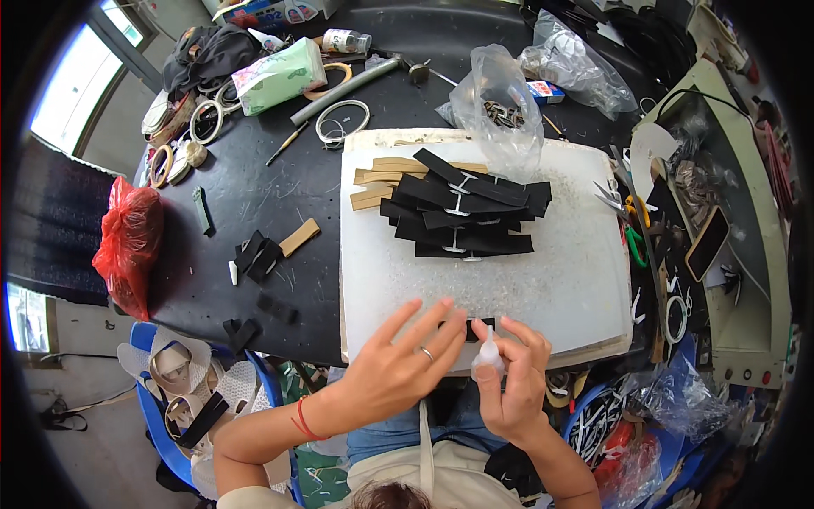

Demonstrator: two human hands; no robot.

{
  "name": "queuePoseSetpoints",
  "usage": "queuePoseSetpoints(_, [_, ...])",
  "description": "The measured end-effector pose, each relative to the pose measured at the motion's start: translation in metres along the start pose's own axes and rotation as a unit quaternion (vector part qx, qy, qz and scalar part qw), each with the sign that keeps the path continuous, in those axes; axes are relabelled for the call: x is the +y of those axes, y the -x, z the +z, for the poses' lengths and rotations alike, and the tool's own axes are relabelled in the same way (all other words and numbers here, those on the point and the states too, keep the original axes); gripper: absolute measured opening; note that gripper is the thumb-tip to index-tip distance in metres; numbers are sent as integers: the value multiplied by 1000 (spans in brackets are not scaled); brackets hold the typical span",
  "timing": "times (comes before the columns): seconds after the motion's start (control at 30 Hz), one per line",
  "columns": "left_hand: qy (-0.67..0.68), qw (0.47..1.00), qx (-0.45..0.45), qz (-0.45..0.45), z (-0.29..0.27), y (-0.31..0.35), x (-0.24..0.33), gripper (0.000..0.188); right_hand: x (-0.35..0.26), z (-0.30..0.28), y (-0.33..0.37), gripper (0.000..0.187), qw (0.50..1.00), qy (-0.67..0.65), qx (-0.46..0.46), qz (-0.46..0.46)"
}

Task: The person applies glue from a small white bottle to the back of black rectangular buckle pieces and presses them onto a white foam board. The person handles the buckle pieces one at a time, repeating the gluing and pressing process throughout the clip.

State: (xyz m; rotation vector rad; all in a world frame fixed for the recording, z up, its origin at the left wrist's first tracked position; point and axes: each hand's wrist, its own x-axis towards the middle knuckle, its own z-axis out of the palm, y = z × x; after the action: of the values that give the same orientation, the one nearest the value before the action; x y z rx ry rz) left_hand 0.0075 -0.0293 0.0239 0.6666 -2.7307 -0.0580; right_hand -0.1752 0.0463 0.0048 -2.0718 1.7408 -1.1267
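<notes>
My right hand (519, 382) is closed around a small white squeeze bottle (487, 360) with a thin nozzle pointing up and away from me. Beside it, my left hand (407, 352) has its fingers stretched out and a little blurred, with a ring on one finger. Between the two hands, at the near edge of the white board (577, 297), lies a short black strip (482, 327), partly hidden by the fingers. Farther up the board, several black straps (475, 242) with white T-shaped pieces are stacked in a fanned pile. Tan strips (373, 197) stick out from its left side.
A clear plastic bag (500, 110) of small metal parts sits behind the pile. Scissors (636, 242) lie to the right. A red bag (129, 246), loose black strips (257, 254) and a metal rod (346, 91) are on the left. Blue baskets (161, 433) flank me below.
</notes>
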Motion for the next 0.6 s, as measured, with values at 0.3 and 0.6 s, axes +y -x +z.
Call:
queuePoseSetpoints(0.3, [123,985,87,-83,7,2,-2,32,4,-18,-6,24,926,-304,-35,221])
queuePoseSetpoints(0.6, [-96,884,253,-381,-22,105,-98,19,0,-5,-5,31,952,-248,30,175])
